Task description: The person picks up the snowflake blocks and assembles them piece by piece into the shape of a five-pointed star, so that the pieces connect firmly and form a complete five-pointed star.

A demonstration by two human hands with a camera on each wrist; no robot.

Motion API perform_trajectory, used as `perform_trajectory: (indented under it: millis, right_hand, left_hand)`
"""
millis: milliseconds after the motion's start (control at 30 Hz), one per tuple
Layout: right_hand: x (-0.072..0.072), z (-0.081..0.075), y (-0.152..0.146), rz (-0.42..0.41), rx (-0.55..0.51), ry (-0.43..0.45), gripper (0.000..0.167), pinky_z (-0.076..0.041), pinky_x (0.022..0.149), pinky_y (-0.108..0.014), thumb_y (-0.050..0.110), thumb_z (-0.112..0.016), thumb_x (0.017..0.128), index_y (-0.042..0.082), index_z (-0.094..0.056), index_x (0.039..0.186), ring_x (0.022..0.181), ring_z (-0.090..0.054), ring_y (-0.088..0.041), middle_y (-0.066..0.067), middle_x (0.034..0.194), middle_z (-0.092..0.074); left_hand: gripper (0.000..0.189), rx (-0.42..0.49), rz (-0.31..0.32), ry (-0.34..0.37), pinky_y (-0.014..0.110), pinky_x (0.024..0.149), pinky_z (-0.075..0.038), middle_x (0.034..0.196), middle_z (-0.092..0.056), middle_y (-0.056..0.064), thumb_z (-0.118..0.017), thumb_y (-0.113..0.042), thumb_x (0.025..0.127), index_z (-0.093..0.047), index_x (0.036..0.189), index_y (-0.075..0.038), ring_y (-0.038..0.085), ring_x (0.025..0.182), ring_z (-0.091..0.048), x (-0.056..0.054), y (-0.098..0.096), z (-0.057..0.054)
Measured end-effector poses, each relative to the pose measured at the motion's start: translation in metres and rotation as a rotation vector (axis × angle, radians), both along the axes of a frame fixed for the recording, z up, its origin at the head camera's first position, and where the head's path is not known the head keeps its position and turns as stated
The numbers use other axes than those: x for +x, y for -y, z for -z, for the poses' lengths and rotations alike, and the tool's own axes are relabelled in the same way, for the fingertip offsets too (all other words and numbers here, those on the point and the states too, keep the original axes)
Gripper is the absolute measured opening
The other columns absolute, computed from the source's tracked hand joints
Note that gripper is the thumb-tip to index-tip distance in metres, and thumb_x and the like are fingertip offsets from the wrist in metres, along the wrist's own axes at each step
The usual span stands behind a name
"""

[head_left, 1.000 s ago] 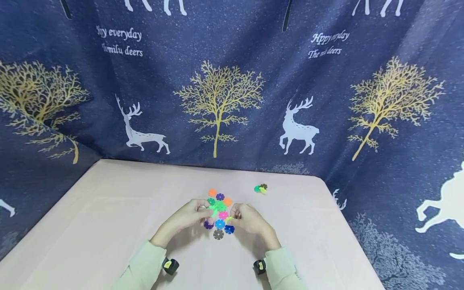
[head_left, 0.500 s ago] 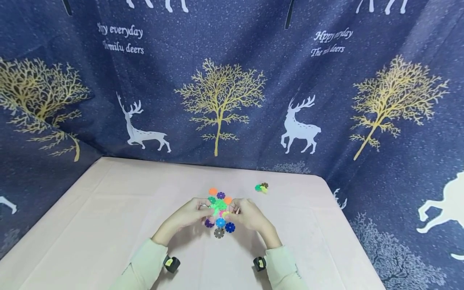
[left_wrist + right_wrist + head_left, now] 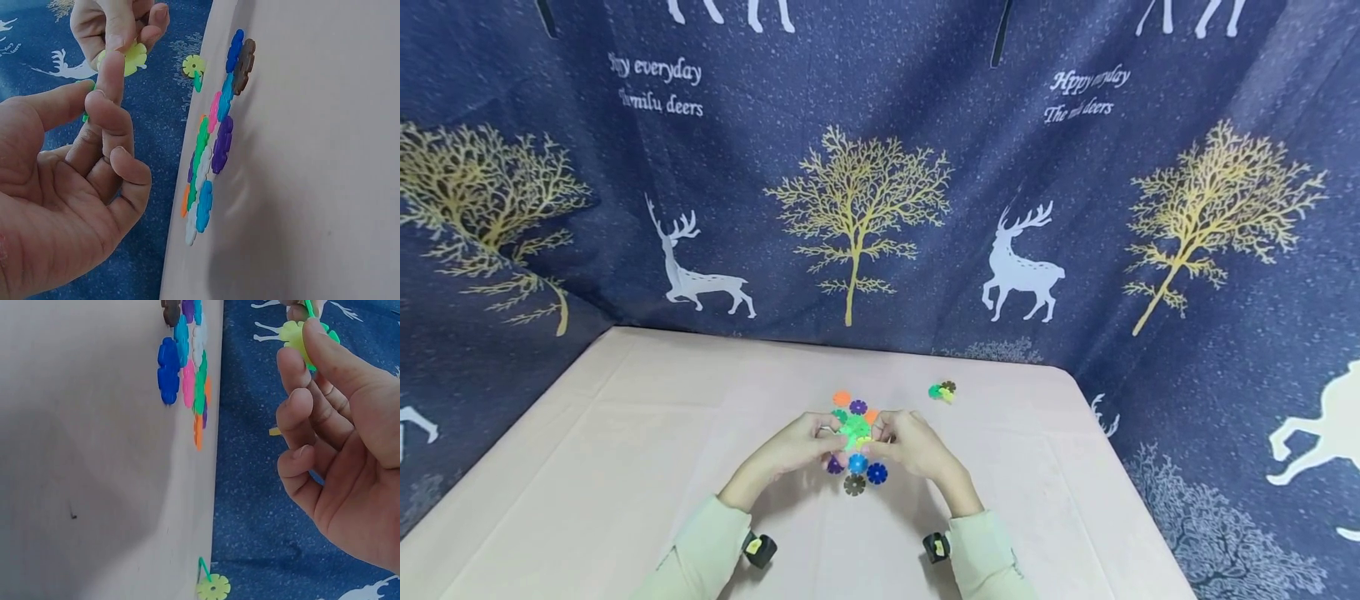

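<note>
In the head view my left hand [image 3: 793, 443] and right hand [image 3: 916, 447] meet above a group of flower-shaped plastic discs. My left thumb and fingertips pinch a green notched disc [image 3: 87, 107], seen edge-on in the left wrist view. My right hand pinches a yellow notched disc [image 3: 292, 336] between thumb and index finger. The yellow disc overlaps green at its far side in the right wrist view. Below lie loose discs: a blue one [image 3: 877, 473], a brown one [image 3: 854, 484], a light blue one [image 3: 857, 463], a purple one [image 3: 858, 407] and an orange one [image 3: 842, 398].
A small cluster of yellow, green and brown discs [image 3: 947, 393] lies apart at the back right of the pink-covered table [image 3: 647, 450]. A dark blue cloth [image 3: 910, 275] printed with deer and trees hangs behind it. Each wrist carries a black camera [image 3: 760, 550].
My right hand has moved left with the yellow disc, up close to the green disc in my left hand. The left hand has barely moved.
</note>
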State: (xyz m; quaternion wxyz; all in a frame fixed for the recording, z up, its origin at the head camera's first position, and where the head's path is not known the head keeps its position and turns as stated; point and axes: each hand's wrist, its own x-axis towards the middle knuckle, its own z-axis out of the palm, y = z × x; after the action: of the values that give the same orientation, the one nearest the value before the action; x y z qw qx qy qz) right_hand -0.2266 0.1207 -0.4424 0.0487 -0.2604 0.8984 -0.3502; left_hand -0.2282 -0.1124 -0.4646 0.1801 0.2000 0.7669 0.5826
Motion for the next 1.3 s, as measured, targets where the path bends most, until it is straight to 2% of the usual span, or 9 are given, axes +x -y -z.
perform_trajectory:
  millis: [233,367,633,867,1133,1300]
  right_hand:
    - [0.0,0.001,0.0,0.009,0.01,-0.036,0.023,-0.049,0.063,-0.025,0.027,-0.078,0.088,0.014,-0.06,0.085,0.068,-0.056,-0.008,0.007,0.078,-0.062]
    - [0.0,0.002,0.0,0.011,0.013,-0.059,0.02,-0.05,0.065,-0.025,0.024,-0.078,0.088,0.014,-0.06,0.089,0.07,-0.057,-0.009,0.006,0.082,-0.062]
    - [0.0,0.001,0.0,0.001,-0.017,-0.028,0.009,-0.051,0.067,-0.025,0.014,-0.073,0.09,0.013,-0.065,0.092,0.075,-0.062,-0.017,0.005,0.082,-0.065]
    - [0.0,0.001,0.001,0.003,-0.019,-0.064,0.006,-0.051,0.065,-0.024,0.015,-0.07,0.092,0.01,-0.067,0.094,0.072,-0.059,-0.009,0.007,0.081,-0.064]
    - [0.001,0.006,0.001,0.013,-0.105,-0.078,0.004,-0.052,0.069,-0.025,0.016,-0.072,0.092,0.014,-0.069,0.093,0.075,-0.06,-0.007,0.01,0.081,-0.065]
    - [0.0,0.011,0.002,0.003,-0.164,-0.096,0.005,-0.053,0.07,-0.026,0.014,-0.074,0.091,0.014,-0.069,0.09,0.073,-0.06,-0.006,0.011,0.079,-0.065]
  left_hand:
    - [0.018,0.033,0.017,0.018,0.029,0.062,-0.049,0.076,-0.071,0.008,-0.061,-0.016,0.099,-0.06,0.101,0.002,0.013,0.059,-0.06,-0.001,-0.002,0.001]
    - [0.016,0.023,0.013,0.014,0.03,0.065,-0.049,0.075,-0.071,0.008,-0.061,-0.016,0.099,-0.06,0.098,0.0,0.013,0.059,-0.06,-0.001,-0.002,0.0]
    - [0.018,0.015,0.008,0.024,0.032,0.071,-0.049,0.078,-0.073,0.011,-0.061,-0.016,0.099,-0.06,0.102,0.002,0.015,0.06,-0.06,-0.001,-0.003,0.0]
    - [0.018,0.017,-0.003,0.03,0.029,0.064,-0.049,0.079,-0.072,0.01,-0.061,-0.016,0.099,-0.06,0.103,0.002,0.014,0.059,-0.059,0.0,-0.003,0.001]
    - [0.019,0.038,-0.015,0.029,0.027,0.061,-0.047,0.078,-0.072,0.01,-0.06,-0.014,0.099,-0.06,0.104,0.005,0.014,0.059,-0.059,0.002,-0.002,-0.003]
    - [0.016,0.042,-0.026,0.048,0.029,0.069,-0.046,0.077,-0.073,0.011,-0.061,-0.013,0.098,-0.061,0.102,0.003,0.015,0.058,-0.058,0.003,-0.003,-0.002]
